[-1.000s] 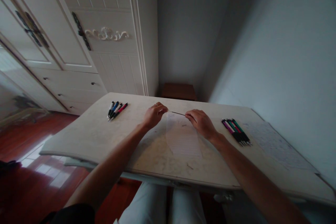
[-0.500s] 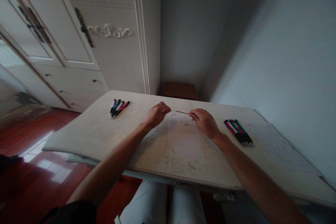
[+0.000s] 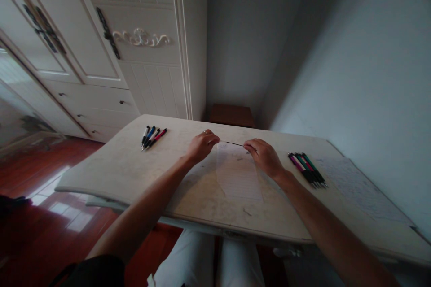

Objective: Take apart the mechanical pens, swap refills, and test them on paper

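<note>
Since the earlier pictures, little is being moved; both hands are being kept at the middle of the desk point(image 3: 111, 175). In the head view, a thin dark rod point(image 3: 232, 144) is being pinched at its ends by the left hand point(image 3: 201, 145) and right hand point(image 3: 264, 156), above a sheet of paper point(image 3: 239, 177). Pens point(image 3: 152, 136) are lying near the far left corner, and more pens point(image 3: 307, 168) toward the right edge.

You have a thin dark refill rod point(image 3: 231, 143) stretched between your two hands, nearly level, its right end dipping slightly. It is very slender and straight, held just above the far middle of the desk point(image 3: 134, 175), over a lined sheet of paper point(image 3: 239, 175).
</note>
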### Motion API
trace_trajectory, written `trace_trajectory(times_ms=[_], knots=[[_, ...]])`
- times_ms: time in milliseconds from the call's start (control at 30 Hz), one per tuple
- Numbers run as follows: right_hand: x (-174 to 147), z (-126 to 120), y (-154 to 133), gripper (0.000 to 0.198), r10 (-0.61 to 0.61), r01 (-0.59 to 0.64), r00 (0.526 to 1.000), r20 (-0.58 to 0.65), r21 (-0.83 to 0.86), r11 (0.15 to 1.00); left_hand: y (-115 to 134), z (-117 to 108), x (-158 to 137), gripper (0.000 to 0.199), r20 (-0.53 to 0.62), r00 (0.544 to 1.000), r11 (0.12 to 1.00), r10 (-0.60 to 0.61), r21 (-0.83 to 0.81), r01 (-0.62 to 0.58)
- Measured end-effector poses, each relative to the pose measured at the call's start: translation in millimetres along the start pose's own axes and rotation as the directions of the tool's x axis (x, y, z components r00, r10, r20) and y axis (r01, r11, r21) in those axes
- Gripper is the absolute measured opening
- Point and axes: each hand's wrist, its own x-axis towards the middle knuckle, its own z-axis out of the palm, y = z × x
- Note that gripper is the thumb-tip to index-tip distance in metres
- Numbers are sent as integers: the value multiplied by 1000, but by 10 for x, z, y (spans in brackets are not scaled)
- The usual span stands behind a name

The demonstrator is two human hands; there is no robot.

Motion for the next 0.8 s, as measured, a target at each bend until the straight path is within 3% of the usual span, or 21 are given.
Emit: trace_trajectory(times_ms=[500, 800], knots=[[-2, -9, -10, 23, -22, 22, 1000, 9, 38, 999, 64, -16, -24, 20, 171, 985, 974, -12, 224, -27], [1, -3, 2, 21, 51, -41, 997, -66, 150, 988, 43, 50, -45, 19, 132, 991, 997, 32, 61, -40]])
